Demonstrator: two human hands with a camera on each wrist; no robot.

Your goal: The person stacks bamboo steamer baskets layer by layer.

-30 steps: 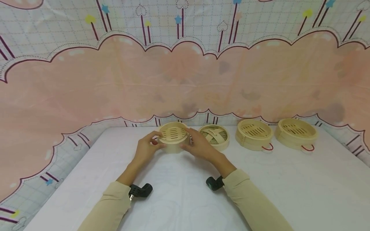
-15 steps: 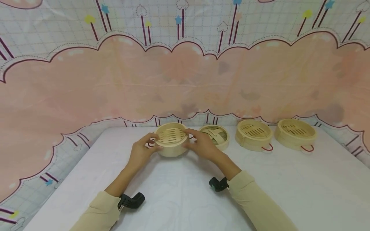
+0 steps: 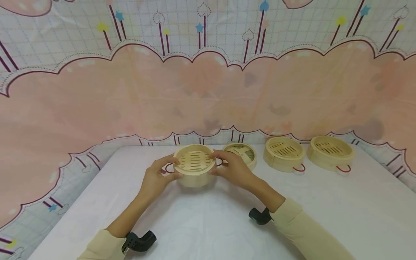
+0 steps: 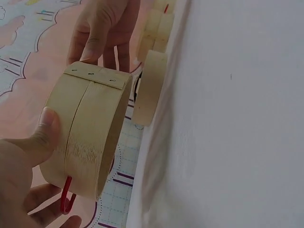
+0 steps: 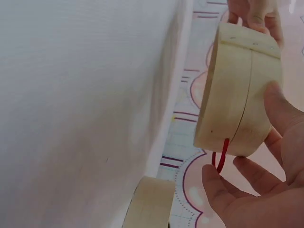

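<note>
From my distant station I watched a slatted bamboo steamer basket [image 3: 195,180] held clear of the white table [image 3: 201,224], toward its far side and left of middle. The left hand [image 3: 155,180] and right hand [image 3: 232,168] pinched it from opposite sides between thumbs and fingers. By my judgement the lifting was done and the setting-down was left. A woven bamboo steamer lid [image 3: 248,153] lay just to the right, partly behind the right hand and, I judged, in the way of any low rightward move. A second slatted basket [image 3: 284,164] and a third slatted basket [image 3: 329,162] stood farther right; a printed backdrop [image 3: 195,86] hung beyond.
</note>
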